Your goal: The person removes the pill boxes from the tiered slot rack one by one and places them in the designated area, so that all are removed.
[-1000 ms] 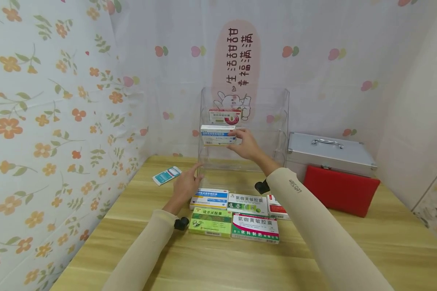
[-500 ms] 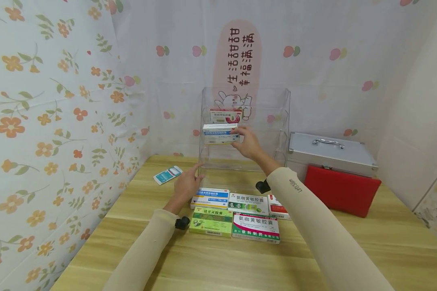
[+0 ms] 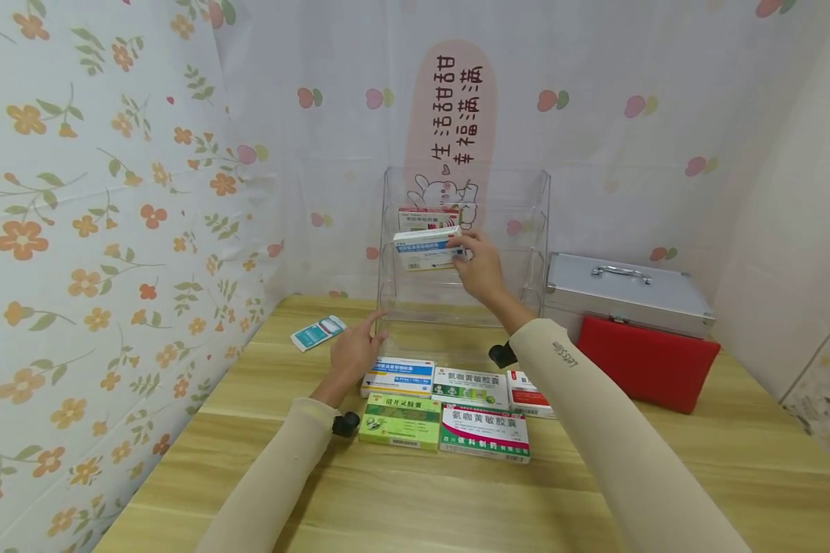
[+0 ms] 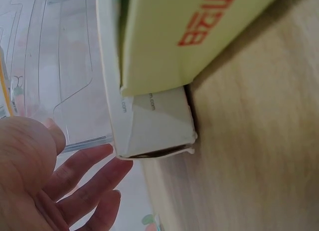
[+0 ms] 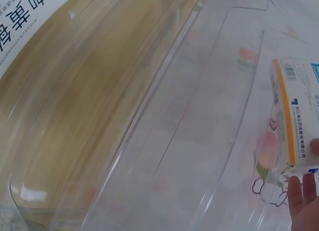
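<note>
A white and blue medicine box (image 3: 425, 249) is pinched by my right hand (image 3: 483, 269) at its right end, in front of the clear rack (image 3: 470, 311). The box tilts, right end higher. The right wrist view shows the box's orange-edged side (image 5: 289, 116) and the fingertips (image 5: 301, 191) on it. My left hand (image 3: 351, 355) grips the rack's lower left edge between thumb and fingers, as the left wrist view shows (image 4: 45, 171). Behind the held box, a white and red medicine box (image 3: 418, 218) stands on a higher tier, partly covered.
Several medicine boxes lie in two rows before the rack, among them a green one (image 3: 400, 422) and a white, green and magenta one (image 3: 484, 434). A teal and white packet (image 3: 318, 333) lies at left. A silver case (image 3: 625, 288) and a red pouch (image 3: 646, 361) stand at right.
My right hand has moved slightly right and up with the white and blue box, and the box has tilted, covering more of the red box. The left hand stays in place.
</note>
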Motion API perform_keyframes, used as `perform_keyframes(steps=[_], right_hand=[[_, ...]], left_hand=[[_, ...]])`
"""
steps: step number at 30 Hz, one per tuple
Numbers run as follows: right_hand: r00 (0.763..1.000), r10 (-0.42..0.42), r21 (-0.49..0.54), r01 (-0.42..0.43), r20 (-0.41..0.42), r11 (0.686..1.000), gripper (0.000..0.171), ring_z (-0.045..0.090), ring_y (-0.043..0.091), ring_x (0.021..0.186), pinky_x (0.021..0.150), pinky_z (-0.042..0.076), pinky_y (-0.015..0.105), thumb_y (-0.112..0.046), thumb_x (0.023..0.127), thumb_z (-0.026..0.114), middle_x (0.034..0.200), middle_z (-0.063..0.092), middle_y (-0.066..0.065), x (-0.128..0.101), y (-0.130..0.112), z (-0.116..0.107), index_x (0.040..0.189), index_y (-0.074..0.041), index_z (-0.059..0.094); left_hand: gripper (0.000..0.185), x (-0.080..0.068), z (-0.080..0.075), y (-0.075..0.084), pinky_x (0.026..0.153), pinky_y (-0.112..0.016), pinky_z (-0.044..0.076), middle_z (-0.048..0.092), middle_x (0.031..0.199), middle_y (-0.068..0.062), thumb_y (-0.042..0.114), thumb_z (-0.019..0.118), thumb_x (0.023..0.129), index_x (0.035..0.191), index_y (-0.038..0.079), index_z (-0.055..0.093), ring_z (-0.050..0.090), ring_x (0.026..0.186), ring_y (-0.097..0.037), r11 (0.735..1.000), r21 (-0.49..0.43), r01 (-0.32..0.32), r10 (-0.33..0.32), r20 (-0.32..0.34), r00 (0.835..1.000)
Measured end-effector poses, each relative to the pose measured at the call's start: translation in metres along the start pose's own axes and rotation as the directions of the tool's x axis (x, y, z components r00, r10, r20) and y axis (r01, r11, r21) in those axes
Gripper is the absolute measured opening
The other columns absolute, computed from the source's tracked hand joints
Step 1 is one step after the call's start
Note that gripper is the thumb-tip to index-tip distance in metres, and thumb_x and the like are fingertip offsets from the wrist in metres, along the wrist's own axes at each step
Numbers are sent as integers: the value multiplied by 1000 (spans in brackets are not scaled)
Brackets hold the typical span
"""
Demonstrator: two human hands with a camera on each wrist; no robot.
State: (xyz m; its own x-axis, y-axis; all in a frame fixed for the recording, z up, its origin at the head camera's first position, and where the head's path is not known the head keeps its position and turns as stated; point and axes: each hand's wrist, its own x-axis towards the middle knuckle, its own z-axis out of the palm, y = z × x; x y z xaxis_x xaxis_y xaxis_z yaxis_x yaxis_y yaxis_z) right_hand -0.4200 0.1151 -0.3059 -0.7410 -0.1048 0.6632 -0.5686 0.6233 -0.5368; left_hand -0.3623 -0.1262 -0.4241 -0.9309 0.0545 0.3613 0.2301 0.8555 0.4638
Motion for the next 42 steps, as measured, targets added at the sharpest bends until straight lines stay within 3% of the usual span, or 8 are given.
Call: perform_keyframes(steps=[2,12,22,29,34,42], right_hand=[[1000,-4,14,4,-13,1000,20,55,30,111,81,47,42,6,89,65,128,56,13,-1,1,-3,105,-4,72],[999,-11,96,15,-40,995,21,53,29,105,80,54,40,6,91,62,126,53,16,-9,7,-11,109,-1,69],[997,42,175,-31,-60,984,24,54,29,102,82,52,41,6,90,64,122,54,16,-25,13,-21,113,0,68],[993,71,217,-50,-92,975,25,57,27,100,81,53,35,2,90,66,126,56,13,-34,22,-26,115,-1,68],[993,94,262,-73,-67,962,28,59,28,101,82,54,34,-4,91,68,125,56,14,-43,25,-31,119,-2,65],[993,121,318,-113,-3,941,32,60,29,102,77,53,23,-8,91,71,123,57,16,-59,28,-34,122,-1,64]], left_hand=[[44,0,0,1,40,-27,25,41,50,1,37,56,102,145,33,49,33,41,-14,1000,-3,2,-2,1,1000],[44,-1,1,-1,40,-27,25,44,51,0,33,59,101,144,34,50,35,42,-14,999,-40,0,-1,-11,1000],[44,-1,1,-2,39,-27,25,44,50,0,34,58,101,144,35,49,34,41,-14,999,-46,12,-12,9,1000],[44,0,0,1,40,-27,27,47,52,-1,34,57,102,145,35,48,37,42,-14,999,-35,28,-27,28,999],[44,0,0,2,41,-28,27,49,55,-1,37,56,102,145,36,48,38,44,-15,999,-27,45,-44,35,998],[44,0,0,2,40,-28,27,49,54,-1,36,57,101,145,35,48,37,43,-15,999,-28,38,-37,20,999]])
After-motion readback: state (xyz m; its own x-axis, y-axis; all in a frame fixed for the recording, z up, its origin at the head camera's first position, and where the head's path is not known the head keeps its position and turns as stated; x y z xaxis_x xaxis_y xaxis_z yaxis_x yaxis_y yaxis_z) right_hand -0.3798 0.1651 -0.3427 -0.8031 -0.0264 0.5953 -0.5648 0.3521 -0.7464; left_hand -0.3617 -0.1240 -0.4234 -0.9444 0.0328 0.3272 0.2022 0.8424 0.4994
